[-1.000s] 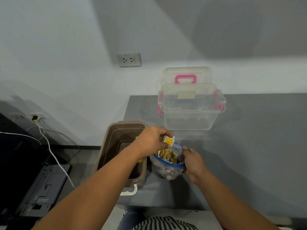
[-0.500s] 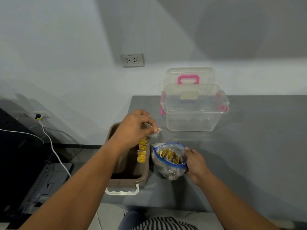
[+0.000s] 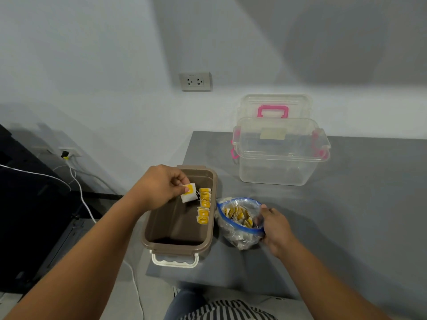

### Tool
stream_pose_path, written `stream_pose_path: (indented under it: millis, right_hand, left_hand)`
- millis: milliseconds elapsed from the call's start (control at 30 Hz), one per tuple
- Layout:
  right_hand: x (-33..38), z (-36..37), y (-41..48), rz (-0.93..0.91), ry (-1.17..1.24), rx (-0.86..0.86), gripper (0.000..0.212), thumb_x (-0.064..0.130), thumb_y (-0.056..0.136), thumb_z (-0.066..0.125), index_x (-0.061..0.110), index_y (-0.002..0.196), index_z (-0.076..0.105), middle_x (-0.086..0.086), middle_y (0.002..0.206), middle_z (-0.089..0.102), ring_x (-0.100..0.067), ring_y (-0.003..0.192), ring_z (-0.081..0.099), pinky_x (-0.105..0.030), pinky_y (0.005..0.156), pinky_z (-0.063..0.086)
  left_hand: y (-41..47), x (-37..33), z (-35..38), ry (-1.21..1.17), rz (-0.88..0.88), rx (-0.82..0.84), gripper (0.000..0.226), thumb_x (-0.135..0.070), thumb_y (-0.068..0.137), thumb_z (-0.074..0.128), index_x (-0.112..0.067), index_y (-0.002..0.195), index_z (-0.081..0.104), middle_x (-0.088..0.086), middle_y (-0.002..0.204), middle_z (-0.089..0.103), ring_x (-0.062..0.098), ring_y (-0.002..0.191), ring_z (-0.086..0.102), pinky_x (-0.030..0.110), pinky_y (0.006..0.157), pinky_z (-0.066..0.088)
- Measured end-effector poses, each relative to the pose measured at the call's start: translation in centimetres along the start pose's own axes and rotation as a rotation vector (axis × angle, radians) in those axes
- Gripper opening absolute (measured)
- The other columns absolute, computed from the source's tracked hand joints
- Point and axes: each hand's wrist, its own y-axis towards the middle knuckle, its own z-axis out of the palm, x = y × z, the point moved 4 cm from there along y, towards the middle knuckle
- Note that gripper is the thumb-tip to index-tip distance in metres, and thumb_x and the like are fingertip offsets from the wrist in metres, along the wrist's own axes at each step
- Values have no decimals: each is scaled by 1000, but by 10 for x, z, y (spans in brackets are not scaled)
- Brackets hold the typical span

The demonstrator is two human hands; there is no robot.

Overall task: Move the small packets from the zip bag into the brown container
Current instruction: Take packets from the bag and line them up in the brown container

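Note:
The brown container [image 3: 147,236] stands open at the table's near left corner, with several yellow-and-white packets [image 3: 204,208] lined up along its right inner wall. My left hand [image 3: 159,187] hovers over the container's far end and pinches one white packet with a yellow label [image 3: 189,192]. Just right of the container sits the clear zip bag [image 3: 240,236] with a blue rim, open at the top and holding several more packets. My right hand [image 3: 276,226] grips the bag's right rim.
A clear plastic box [image 3: 280,155] with pink latches stands at the back of the grey table [image 3: 358,215], its lid with a pink handle [image 3: 273,107] leaning on the wall behind. White cables [image 3: 80,192] and a dark device lie on the floor at left.
My left hand carried a packet from the bag's mouth leftward to above the brown container. My right hand stays on the bag's rim.

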Motion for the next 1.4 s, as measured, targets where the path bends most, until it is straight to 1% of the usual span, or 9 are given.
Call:
stream_pose_path:
  millis: [200,333,500,733,867,967,1133,1300,1400]
  right_hand:
    - [0,0,-2,22,25,8,28,26,108,43,7,88,50,-12,75,53,-22,64,50,-32,58,44]
    - [-3,-1,-1,30,34,9,27,26,108,43,7,91,50,-12,75,53,-22,64,48,-31,57,44]
    - [-6,-1,0,36,21,-4,29,28,108,44,8,87,50,-14,79,53,-23,66,50,-29,55,46]
    - [-4,2,-3,35,41,-8,27,27,108,44,7,90,52,-13,76,53,-22,65,51,-31,58,47]
    - [-4,2,-5,35,40,-9,27,27,108,43,8,91,52,-12,75,54,-21,65,53,-30,55,48]
    - [-3,2,-6,30,35,-8,28,27,108,43,8,90,52,-11,74,54,-21,65,53,-31,55,48]
    - [-7,2,-2,45,38,-8,27,26,107,45,8,88,52,-11,74,53,-21,65,52,-30,57,47]
    - [-9,1,1,46,17,-8,29,27,107,44,8,88,53,-12,75,55,-23,69,55,-34,61,50]
    - [-9,2,1,48,19,-6,31,29,108,44,9,86,53,-11,76,55,-23,70,55,-34,62,50]
  left_hand:
    - [-1,14,35,187,42,235,8,-21,86,76,-28,84,74,-16,79,70,-3,76,65,11,70,48]
    - [2,24,56,240,47,331,14,-20,83,78,-32,77,73,-14,81,71,-1,78,66,18,76,52]
    - [8,27,74,298,55,379,9,-20,81,79,-28,83,75,-12,82,72,1,79,67,22,82,54]
    - [14,21,90,385,78,373,14,-25,81,78,-31,75,67,-15,77,67,2,77,64,25,82,54]
    - [18,18,95,450,53,335,7,-31,83,75,-30,84,69,-11,82,68,6,79,64,30,84,56]
    - [19,18,97,490,44,327,9,-33,84,75,-28,91,71,-8,86,69,10,81,65,33,83,58]
    - [20,17,102,521,70,296,13,-36,86,72,-27,94,69,-6,88,68,12,81,65,35,83,58]
    - [21,16,102,515,66,271,13,-37,86,71,-27,94,67,-5,88,68,13,81,64,35,83,58]
    - [19,15,100,504,53,269,20,-39,83,74,-25,94,66,-3,91,69,14,82,64,35,82,58]
